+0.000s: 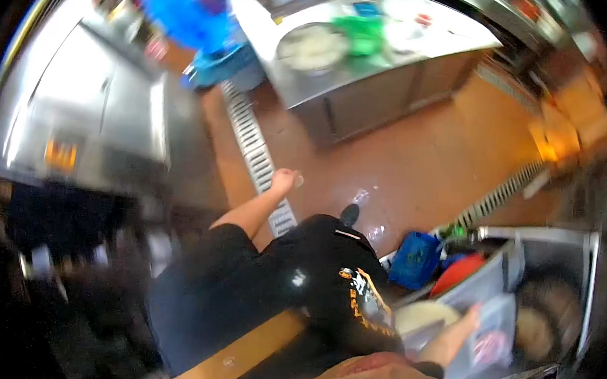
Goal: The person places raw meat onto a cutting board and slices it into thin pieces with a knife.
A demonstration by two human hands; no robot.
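Note:
My left hand (285,180) hangs above the floor drain, its fingers curled closed. A small pale round thing (298,180) shows beside them, too blurred to name. At the lower right, my right hand (469,319) reaches over the sink area and overlaps the edge of a clear plastic container or bag (494,336) with something pink in it. Motion blur hides its fingers, so I cannot tell whether it grips this. Near that forearm lies a pale round item (427,315), with a red item (458,272) and a blue basket (415,259) beyond.
A metal counter (300,91) ahead bears a large round pan (313,47) and a green bag (360,35). Blue plastic (182,5) hangs at upper left above a blue-rimmed bin (245,69). Steel cabinets (79,82) stand left, cardboard boxes (576,110) right. A drain grate (247,133) crosses the floor.

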